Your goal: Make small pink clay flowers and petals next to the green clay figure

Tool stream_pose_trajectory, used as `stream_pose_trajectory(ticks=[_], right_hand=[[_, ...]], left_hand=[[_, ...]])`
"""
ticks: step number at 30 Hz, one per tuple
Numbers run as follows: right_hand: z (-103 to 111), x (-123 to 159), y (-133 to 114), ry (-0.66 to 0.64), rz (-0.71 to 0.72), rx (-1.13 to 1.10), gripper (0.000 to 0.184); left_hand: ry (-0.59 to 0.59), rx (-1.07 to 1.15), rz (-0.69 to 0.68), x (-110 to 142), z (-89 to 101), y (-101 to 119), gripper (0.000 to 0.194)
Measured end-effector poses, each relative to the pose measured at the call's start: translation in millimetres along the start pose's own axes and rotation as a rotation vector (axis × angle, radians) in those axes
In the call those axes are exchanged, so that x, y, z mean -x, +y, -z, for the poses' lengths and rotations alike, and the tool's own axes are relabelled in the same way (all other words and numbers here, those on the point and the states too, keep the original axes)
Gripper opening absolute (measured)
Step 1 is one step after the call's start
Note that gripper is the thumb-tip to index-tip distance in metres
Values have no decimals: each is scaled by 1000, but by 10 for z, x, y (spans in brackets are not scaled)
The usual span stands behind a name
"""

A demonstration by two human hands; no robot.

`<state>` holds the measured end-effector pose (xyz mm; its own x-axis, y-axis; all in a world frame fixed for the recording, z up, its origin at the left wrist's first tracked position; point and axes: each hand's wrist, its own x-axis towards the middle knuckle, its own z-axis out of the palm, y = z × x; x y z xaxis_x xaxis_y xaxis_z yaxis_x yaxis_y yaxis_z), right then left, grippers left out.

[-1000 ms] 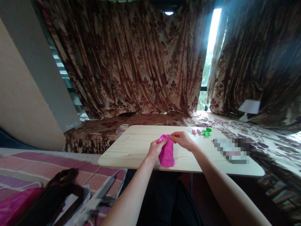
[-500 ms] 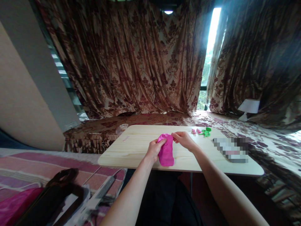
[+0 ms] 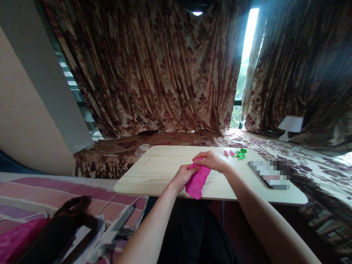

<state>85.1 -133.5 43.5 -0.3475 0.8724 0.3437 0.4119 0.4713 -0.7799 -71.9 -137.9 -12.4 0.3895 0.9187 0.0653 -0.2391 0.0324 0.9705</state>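
Note:
A flat, bright pink slab of modelling clay (image 3: 196,186) hangs over the near part of the table, slanting down from both hands. My left hand (image 3: 184,176) is closed on its left upper side, with the thumb pressed on the face of the slab. Over the top edge of the clay lies my right hand (image 3: 208,161), its fingers curled round the edge and hiding part of it. Both hands are close together, the right one slightly farther from me.
On the pale wooden table (image 3: 154,176) lie small pink pieces (image 3: 228,153), green plastic pieces (image 3: 241,154) and a blurred-out flat object (image 3: 268,176). A clear container (image 3: 143,149) stands beyond the left edge. A power strip (image 3: 119,223) and black bag (image 3: 52,227) lie on the striped bed.
My right hand has moved left and over the top of the clay, gripping its edge with more fingers. The slab has tilted, its lower end swinging slightly nearer me.

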Motion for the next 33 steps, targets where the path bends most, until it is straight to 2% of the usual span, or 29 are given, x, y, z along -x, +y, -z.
stream_pose_trajectory(ticks=[6, 14, 19, 22, 25, 28, 30, 33], right_hand=[[-5, -46, -9, 44, -7, 16, 25], [28, -6, -6, -59, -18, 11, 24], [55, -7, 64, -10, -37, -2, 32], [90, 9, 63, -32, -37, -1, 37], [102, 20, 27, -79, -30, 12, 33], [82, 3, -9, -112, -12, 24, 23], [62, -18, -22, -107, 4, 27, 17], [43, -38, -23, -65, 13, 19, 20]], left_hand=[[-13, -38, 37, -10, -15, -28, 31], [-28, -51, 34, -2, -6, 14, 30], [-56, -66, 36, 48, -5, 43, 35], [-51, -92, 45, 75, 32, 36, 35], [-45, -114, 65, 74, 54, 28, 34], [-47, -129, 86, 62, 44, 31, 34], [-49, -133, 96, 59, 30, 36, 34], [-48, -126, 97, 60, 23, 38, 34]])
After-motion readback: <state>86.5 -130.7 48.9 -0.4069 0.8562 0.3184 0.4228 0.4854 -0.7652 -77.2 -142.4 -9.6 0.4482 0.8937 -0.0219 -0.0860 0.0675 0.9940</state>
